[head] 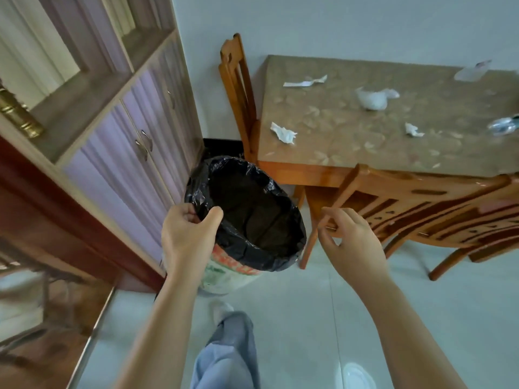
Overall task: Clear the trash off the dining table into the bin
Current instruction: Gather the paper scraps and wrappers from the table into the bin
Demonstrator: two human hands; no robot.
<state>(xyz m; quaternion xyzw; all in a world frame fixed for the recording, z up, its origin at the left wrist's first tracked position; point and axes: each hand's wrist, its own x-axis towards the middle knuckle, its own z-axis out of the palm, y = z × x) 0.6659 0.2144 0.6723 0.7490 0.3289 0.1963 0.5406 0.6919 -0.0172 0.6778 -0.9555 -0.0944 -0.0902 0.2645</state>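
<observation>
The bin [224, 276], lined with a black bag [261, 248], stands on the floor left of the dining table [351, 136]. My left hand [188, 234] grips the bin's near-left rim, thumb over the liner. My right hand [354, 242] hovers to the right of the bin, fingers loosely curled and holding nothing. White crumpled paper scraps lie on the tablecloth: one near the left edge [283, 132], a torn strip [304, 81] farther back, a bigger wad [375, 98], a small piece [412, 130]. A clear wrapper [471, 71] sits at the far right.
A wooden chair [238, 88] stands at the table's left end and another wooden chair [427, 209] is tucked under the near side. A cabinet with lilac doors [126, 141] lines the left wall. A shiny crumpled item [504, 127] lies at the table's right edge.
</observation>
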